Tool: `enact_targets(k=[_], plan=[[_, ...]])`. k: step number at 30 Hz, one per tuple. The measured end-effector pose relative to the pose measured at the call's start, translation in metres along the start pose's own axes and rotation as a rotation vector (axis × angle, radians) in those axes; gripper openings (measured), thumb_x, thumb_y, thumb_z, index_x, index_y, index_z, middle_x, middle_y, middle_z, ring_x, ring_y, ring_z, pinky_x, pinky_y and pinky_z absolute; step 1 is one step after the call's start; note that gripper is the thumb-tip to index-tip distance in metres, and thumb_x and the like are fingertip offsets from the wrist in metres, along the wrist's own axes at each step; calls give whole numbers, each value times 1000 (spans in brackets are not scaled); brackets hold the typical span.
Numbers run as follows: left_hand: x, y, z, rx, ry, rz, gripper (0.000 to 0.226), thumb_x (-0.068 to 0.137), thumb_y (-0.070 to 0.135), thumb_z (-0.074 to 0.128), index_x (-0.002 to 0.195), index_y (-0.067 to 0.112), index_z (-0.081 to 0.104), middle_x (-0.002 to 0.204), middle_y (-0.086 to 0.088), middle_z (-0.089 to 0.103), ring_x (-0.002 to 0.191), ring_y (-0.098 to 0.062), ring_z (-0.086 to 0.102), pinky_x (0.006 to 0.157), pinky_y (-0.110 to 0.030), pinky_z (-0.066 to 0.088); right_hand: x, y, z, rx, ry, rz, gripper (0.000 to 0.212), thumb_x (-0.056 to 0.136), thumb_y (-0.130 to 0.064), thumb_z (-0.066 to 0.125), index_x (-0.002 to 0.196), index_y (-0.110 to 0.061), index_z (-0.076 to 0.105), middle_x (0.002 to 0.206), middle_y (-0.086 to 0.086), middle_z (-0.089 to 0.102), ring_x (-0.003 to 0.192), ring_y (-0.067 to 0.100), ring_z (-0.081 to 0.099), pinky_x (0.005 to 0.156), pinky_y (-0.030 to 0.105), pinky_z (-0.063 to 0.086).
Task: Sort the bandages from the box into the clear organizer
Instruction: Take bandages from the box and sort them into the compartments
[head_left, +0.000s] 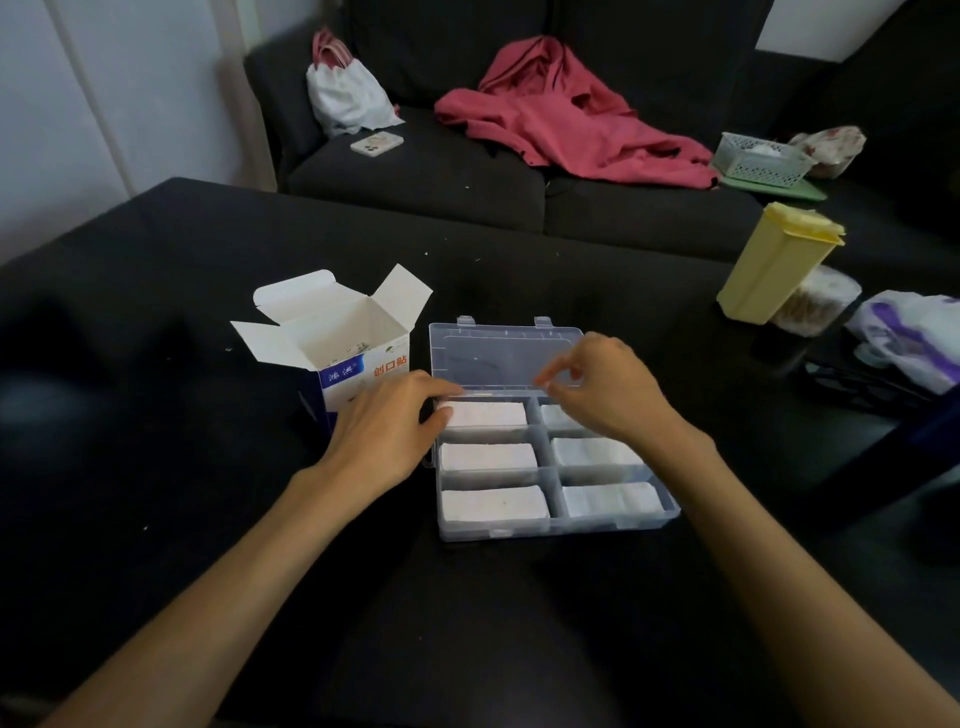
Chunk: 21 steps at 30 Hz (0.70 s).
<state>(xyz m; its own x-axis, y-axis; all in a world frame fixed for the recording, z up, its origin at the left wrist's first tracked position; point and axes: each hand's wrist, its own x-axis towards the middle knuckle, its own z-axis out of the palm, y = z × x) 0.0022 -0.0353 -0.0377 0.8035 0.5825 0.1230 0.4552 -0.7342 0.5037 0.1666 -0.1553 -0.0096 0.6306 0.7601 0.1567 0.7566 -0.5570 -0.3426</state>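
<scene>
Your left hand (387, 428) lies at the far-left corner of the clear organizer (550, 525), its fingers (441, 415) nearly straight and pressing the far-left stack of bandages (485, 415) rather than gripping it. Your right hand (605, 387) hovers over the far-right compartment with thumb and forefinger curled toward each other; whether they pinch a bandage you cannot tell from here, as nothing shows plainly between them.

All six compartments hold white stacks, and the box (337, 358) stands open just left of the organizer, toward the far left of the surface (156, 467).

The stacks look full to the dividers, so pressing one end could tip the other end over a divider into the neighbouring cell. The open lid (498, 358) lies flat behind your fingers; a knock from the right wrist could swing it or shift the light tray. Your left forearm passes close to the box, which looks nearly empty and would tip easily.

Open room lies along the near edge of the surface. The yellow container (774, 265) crowds the far-right corner, so withdraw toward yourself.
</scene>
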Motion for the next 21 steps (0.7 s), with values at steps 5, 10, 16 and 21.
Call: enact_targets(k=[5, 10, 16, 21], plan=[[1, 0, 1, -46, 24, -32, 28, 90, 29, 60, 118, 30, 63, 117, 5, 65, 101, -13, 59, 95, -33, 49, -11, -10, 12, -223, -24, -18, 18, 90, -25, 57, 102, -18, 68, 109, 3, 63, 95, 16, 54, 83, 26, 44], [1, 1, 1, -45, 21, -37, 25, 91, 30, 59, 115, 30, 64, 116, 7, 65, 103, -11, 58, 94, -30, 45, -14, -16, 19, -206, -114, 24, 20, 92, -24, 55, 100, -13, 69, 103, 3, 65, 91, 18, 58, 97, 37, 45], [3, 1, 1, -16, -18, -34, 29, 91, 32, 59, 119, 33, 61, 122, 9, 62, 111, -13, 56, 100, -36, 46, -8, -12, 12, 18, -226, 128, 17, 91, -22, 57, 97, -19, 72, 91, 0, 70, 72, 11, 61, 70, 24, 51], [5, 4, 1, -10, -33, -23, 29, 92, 32, 56, 121, 36, 59, 127, 11, 59, 110, -13, 57, 96, -39, 49, -2, 7, -38, 217, -215, 223, 16, 91, -23, 57, 102, -17, 67, 91, -4, 63, 66, 4, 53, 57, 15, 39]])
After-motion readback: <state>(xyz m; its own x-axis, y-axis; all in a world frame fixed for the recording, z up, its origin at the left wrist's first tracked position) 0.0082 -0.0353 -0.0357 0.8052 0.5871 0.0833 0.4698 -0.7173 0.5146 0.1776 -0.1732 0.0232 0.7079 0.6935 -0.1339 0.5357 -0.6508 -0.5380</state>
